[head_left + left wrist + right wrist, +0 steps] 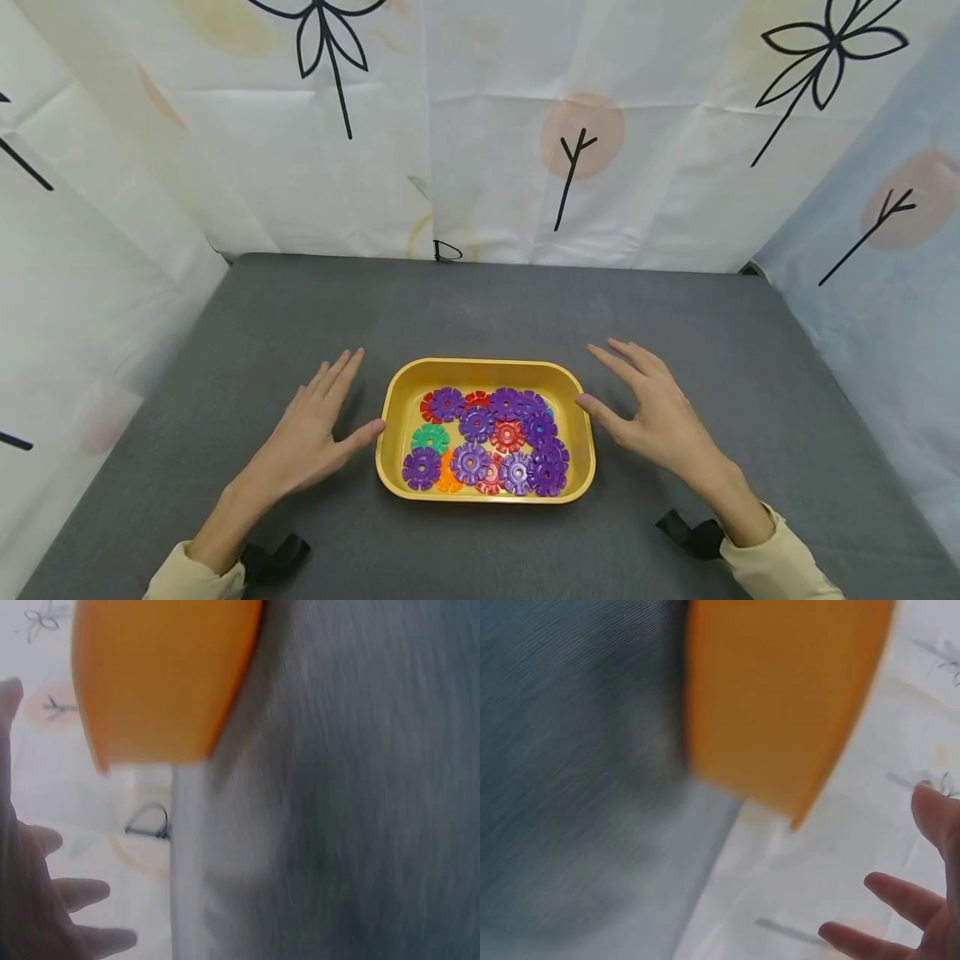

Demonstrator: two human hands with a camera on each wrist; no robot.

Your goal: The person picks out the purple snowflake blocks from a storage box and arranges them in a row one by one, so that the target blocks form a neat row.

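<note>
A yellow tray (pixel 480 371) lies on the grey table, holding several flower-shaped plastic discs, mostly purple (pixel 471 462), with some red (pixel 507 436), a green one (pixel 430 439) and an orange one (pixel 447 472). My left hand (pixel 307 437) is spread at the tray's left side, its thumb tip at the rim; whether it touches, I cannot tell. On the opposite side my right hand (pixel 660 408) is spread too, thumb close to the right rim. Both wrist views show the tray's outer wall (pixel 161 682) (pixel 780 697) beside straight fingers, with nothing held.
The grey tabletop (pixel 495 308) surrounds the tray on all sides. Behind it hangs a white cloth (pixel 487 167) printed with plants, and similar cloth flanks both sides. A black strap (pixel 277 560) sits at the left wrist, another black strap (pixel 690 535) at the right.
</note>
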